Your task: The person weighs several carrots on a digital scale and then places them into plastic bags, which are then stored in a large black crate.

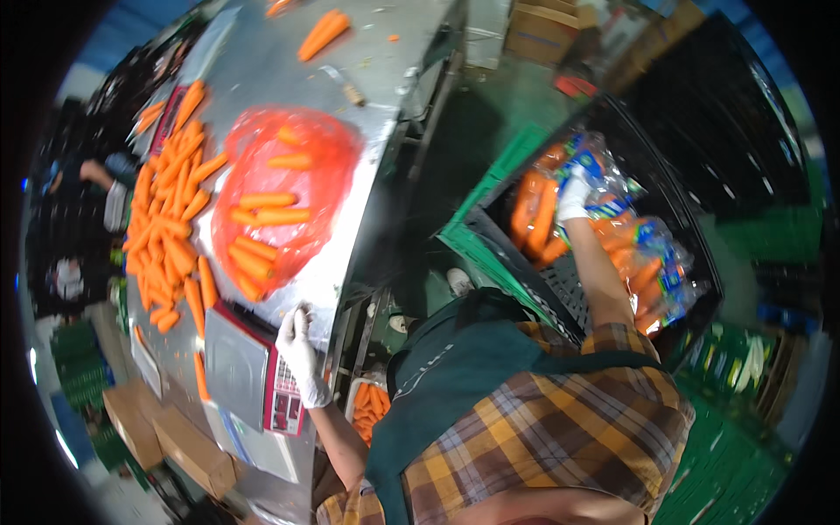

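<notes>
My right hand (574, 195), in a white glove, reaches into a black plastic crate (705, 262). It touches the blue-printed top of a clear bag of carrots (541, 213); blur hides whether its fingers close on the plastic. Several more bagged carrots (646, 269) lie in the crate. My left hand (300, 357), also white-gloved, rests at the metal table's edge beside the keypad of a red digital scale (237, 367). I see nothing held in it. Ahead of it, loose carrots (252, 262) lie on a red plastic bag (321, 230).
A large carrot pile (164, 223) covers the far side of the metal table (262, 72). A wooden-handled knife (353, 94) lies near more carrots (323, 34). Under the table stands a container of carrots (367, 407). Cardboard boxes (190, 446) and a green crate (502, 177) are nearby.
</notes>
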### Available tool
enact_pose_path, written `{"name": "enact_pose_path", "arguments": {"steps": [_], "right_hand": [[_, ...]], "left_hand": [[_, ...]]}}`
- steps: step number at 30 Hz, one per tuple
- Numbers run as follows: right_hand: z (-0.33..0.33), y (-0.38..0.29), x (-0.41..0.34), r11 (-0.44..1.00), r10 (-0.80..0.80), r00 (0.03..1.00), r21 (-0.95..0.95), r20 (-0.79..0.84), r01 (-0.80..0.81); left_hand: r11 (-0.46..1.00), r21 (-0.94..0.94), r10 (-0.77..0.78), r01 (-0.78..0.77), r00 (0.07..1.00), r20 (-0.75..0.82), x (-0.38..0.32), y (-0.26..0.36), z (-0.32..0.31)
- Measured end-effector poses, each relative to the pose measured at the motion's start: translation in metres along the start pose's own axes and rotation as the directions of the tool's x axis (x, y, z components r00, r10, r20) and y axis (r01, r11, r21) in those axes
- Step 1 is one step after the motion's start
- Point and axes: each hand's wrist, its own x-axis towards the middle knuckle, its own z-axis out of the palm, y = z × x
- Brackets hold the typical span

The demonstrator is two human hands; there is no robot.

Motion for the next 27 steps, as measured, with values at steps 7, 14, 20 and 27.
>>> {"name": "enact_pose_path", "arguments": {"steps": [7,14,20,27], "right_hand": [[-0.002,0.001,0.019,0.993,-0.013,1.0,-0.121,0.028,0.016],[-0.018,0.016,0.032,0.918,0.129,0.991,-0.381,0.022,-0.111],[-0.016,-0.049,0.043,0.231,-0.102,0.745,-0.713,0.659,0.662],[0.079,-0.242,-0.189,0.396,-0.375,0.302,-0.144,0.876,0.907]], "left_hand": [[1.0,-0.025,-0.016,0.016,1.0,-0.016,-0.005,-0.011,-0.003],[0.999,-0.02,-0.043,0.043,0.999,-0.015,0.007,-0.005,0.013],[0.992,0.054,0.12,-0.115,0.989,-0.09,0.021,-0.041,-0.021],[0.992,-0.126,-0.013,-0.009,0.986,-0.168,0.02,-0.05,-0.053]]}}
